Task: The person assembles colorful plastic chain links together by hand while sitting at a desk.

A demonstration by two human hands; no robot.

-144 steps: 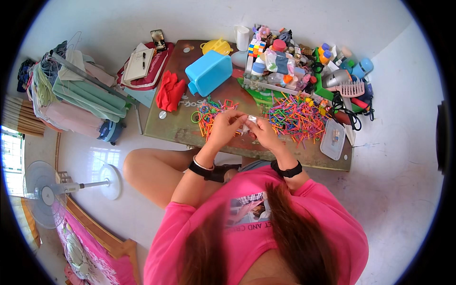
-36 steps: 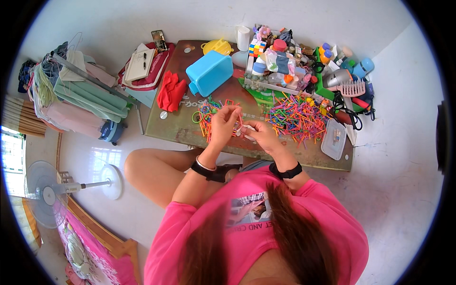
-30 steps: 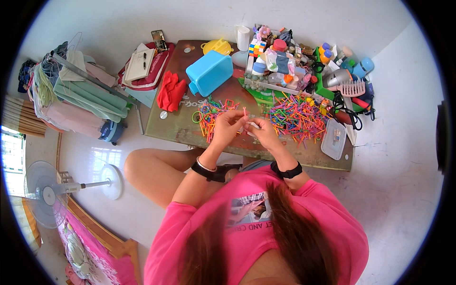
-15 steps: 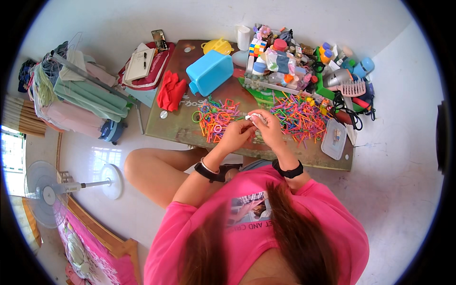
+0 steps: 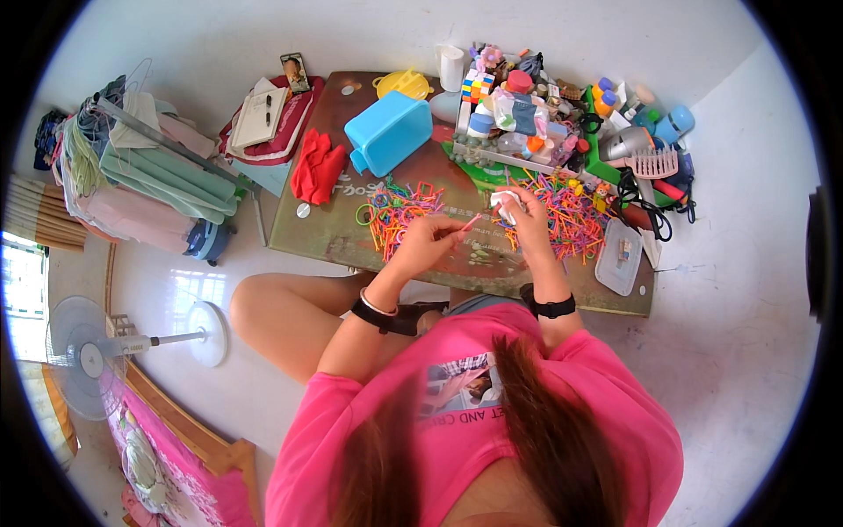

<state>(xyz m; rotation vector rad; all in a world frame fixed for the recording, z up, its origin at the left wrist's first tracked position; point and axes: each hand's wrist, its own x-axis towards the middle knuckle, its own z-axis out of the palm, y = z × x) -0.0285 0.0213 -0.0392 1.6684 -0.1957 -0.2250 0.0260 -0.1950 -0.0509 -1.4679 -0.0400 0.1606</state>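
My left hand [image 5: 430, 243] pinches a thin pink plastic stick [image 5: 471, 223] between thumb and fingertips, over the near middle of the table. A crumpled white wipe or cloth [image 5: 507, 205] is bunched in the fingers of my right hand [image 5: 529, 221]; which of the two it is, I cannot tell. Beside my left hand lies a loose pile of colourful plastic sticks and rings [image 5: 395, 206]. A larger pile of colourful sticks [image 5: 571, 215] spreads to the right of my right hand, partly hidden by it.
A light blue plastic bin [image 5: 391, 132] and red gloves or cloth [image 5: 317, 167] lie at the table's far left. A crowded box [image 5: 492, 158] of bottles stands at the back right. A clear plastic container [image 5: 619, 257] sits near the table's right edge. A fan [image 5: 132, 344] stands left.
My hands, together before, have moved apart. The right went rightward with the white wipe or cloth; the left holds the pink stick, now plainly visible.
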